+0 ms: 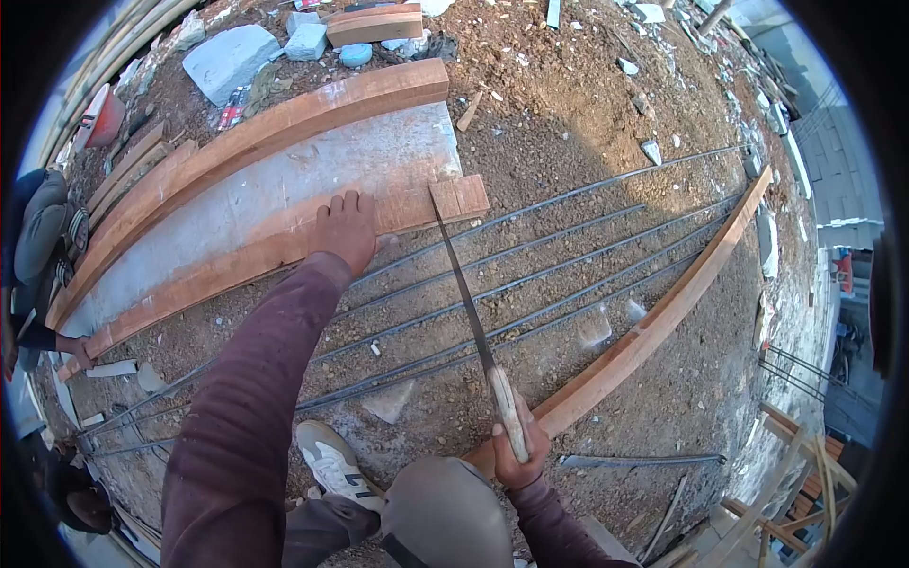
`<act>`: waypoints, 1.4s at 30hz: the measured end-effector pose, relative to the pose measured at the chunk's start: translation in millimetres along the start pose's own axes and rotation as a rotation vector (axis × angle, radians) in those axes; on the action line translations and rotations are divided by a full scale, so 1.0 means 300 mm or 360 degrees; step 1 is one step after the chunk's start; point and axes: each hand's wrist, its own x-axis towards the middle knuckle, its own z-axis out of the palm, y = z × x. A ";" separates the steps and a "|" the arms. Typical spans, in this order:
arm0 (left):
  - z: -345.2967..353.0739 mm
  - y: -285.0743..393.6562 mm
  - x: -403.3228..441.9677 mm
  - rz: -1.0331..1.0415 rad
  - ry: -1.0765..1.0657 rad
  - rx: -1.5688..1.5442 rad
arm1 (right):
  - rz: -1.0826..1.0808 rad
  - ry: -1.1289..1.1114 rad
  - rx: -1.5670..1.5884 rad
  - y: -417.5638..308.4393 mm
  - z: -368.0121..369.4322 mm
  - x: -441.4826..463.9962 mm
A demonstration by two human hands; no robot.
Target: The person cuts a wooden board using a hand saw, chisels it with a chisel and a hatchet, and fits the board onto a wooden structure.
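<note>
My right hand (521, 447) is closed around the pale handle of a handsaw (466, 293). The saw's long, narrow blade reaches up to a wooden plank (256, 248), where its far end sits at a cut line near the plank's right end. My left hand (347, 230) presses on that plank left of the blade, fingers bent over the wood and thumb out to the side. Beneath lies a greyish board (312, 163), with a second, thicker timber (284, 123) along its far side. Another person's hand (76, 350) touches the plank's left end.
Several steel rods (530, 275) run across the gravelly ground beneath the saw. A long timber (653, 322) lies on the right. Stone blocks (230, 62) and short wood offcuts (375, 25) are at the back. My shoe (333, 464) stands near the rods.
</note>
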 end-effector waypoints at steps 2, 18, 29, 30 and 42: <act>0.022 0.009 -0.028 -0.0009 -0.0029 -0.0021 | 0.0084 0.0047 0.0009 0.028 0.048 0.064; -0.021 0.007 -0.002 -0.0030 -0.0063 -0.0043 | -0.0018 -0.0036 -0.0130 0.021 0.057 0.094; -0.005 0.012 -0.007 0.0001 0.0032 -0.0002 | -0.0018 0.0043 -0.0122 -0.010 0.018 0.010; -0.015 0.004 -0.004 0.0006 0.0078 0.0026 | -0.0003 0.0034 -0.0092 -0.023 0.016 0.016; -0.033 0.014 -0.006 -0.0052 -0.0105 -0.0014 | 0.0122 0.0017 -0.0130 -0.062 0.065 0.057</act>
